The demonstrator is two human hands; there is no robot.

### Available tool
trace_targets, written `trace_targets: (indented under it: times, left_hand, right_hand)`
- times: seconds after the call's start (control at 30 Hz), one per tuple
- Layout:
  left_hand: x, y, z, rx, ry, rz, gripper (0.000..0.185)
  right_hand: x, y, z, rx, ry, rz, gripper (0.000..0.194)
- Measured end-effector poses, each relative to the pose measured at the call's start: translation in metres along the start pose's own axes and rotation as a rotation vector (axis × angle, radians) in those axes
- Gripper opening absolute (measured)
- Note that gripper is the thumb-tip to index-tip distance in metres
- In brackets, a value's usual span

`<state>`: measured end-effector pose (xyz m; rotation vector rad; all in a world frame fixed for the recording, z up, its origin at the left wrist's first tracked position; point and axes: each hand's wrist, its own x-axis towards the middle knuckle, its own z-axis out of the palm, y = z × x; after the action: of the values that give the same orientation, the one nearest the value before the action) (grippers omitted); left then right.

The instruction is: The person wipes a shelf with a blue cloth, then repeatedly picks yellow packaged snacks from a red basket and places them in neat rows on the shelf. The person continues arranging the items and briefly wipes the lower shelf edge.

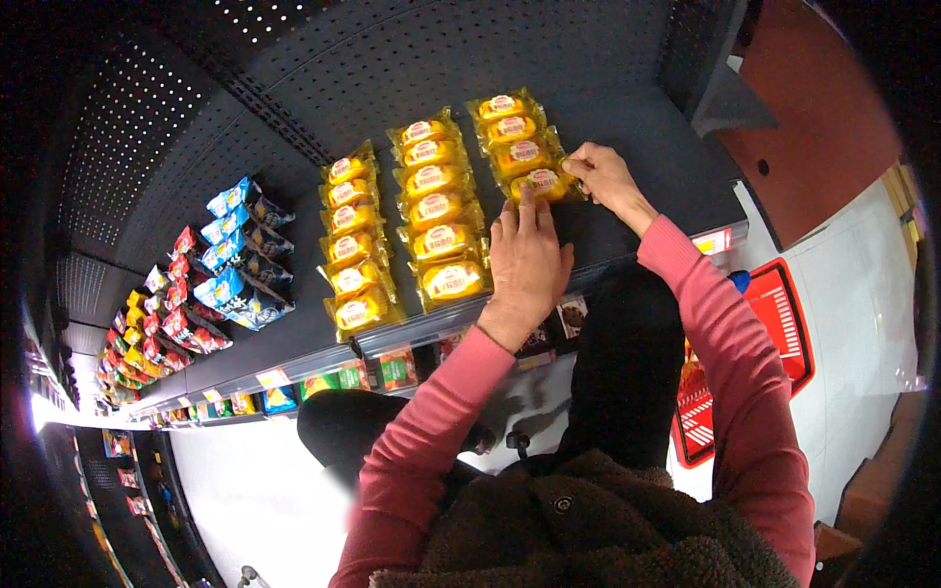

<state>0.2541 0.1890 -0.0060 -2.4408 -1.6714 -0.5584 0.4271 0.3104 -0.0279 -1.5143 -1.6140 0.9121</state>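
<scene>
Yellow wrapped bread packets stand in three rows on a dark metal shelf. At the front of the short right-hand row is one bread packet (542,182). My right hand (604,176) pinches the right edge of its clear wrapper between thumb and fingers. The fingertips of my left hand (523,250) rest against the packet's front, palm down and fingers slightly spread. Several more packets sit behind it, close together. To the left of my left hand runs the middle row of bread packets (435,207), and beyond that the left row (347,248).
Blue and black snack bags (242,253) and red bags (187,331) fill the shelf's left part. A perforated back panel (470,51) rises behind. More packaged goods (397,367) show on a lower shelf. A red shopping basket (779,323) stands on the floor at right.
</scene>
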Motion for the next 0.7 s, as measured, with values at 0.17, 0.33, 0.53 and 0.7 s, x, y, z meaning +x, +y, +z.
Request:
trace_targets:
  times: [0.17,0.33,0.53,0.7]
  left_hand:
    - [0.004,0.0,0.004,0.011,-0.05,-0.027,0.076]
    - [0.005,0.003,0.005,0.01,-0.072,-0.057,0.076]
    - [0.0,0.016,-0.009,0.013,0.013,0.003,0.071]
    - [-0.019,0.051,-0.02,-0.322,0.194,0.2,0.045]
  right_hand:
    - [0.006,-0.001,0.001,0.03,0.027,0.017,0.024]
    - [0.001,-0.005,-0.006,0.103,0.033,0.026,0.024]
    - [-0.043,-0.002,-0.054,0.327,0.148,-0.116,0.019]
    - [-0.146,0.066,-0.12,0.434,0.433,-0.234,0.019]
